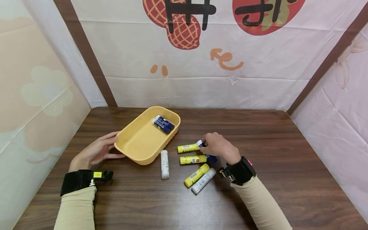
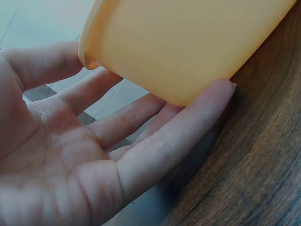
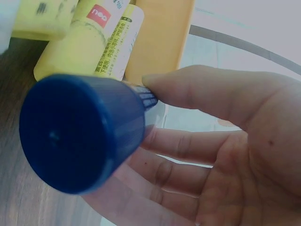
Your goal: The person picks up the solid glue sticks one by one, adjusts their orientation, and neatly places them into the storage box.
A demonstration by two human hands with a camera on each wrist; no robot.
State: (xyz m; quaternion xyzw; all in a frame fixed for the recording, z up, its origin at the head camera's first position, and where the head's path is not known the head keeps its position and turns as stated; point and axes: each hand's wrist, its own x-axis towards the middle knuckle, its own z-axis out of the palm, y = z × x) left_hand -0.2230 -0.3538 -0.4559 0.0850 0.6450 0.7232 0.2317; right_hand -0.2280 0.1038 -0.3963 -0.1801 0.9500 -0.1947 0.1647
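Blue glue stick (image 1: 207, 152) in right hand (image 1: 219, 147)

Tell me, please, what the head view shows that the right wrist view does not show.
Only the head view shows the whole table, the left hand with straight fingers against the yellow tray, two blue sticks inside the tray, and two white sticks lying on the table.

Only the right wrist view shows the round blue cap end-on, and the thumb pressing on the stick.

Both show the right hand holding a blue stick, yellow sticks beside it, and the tray.
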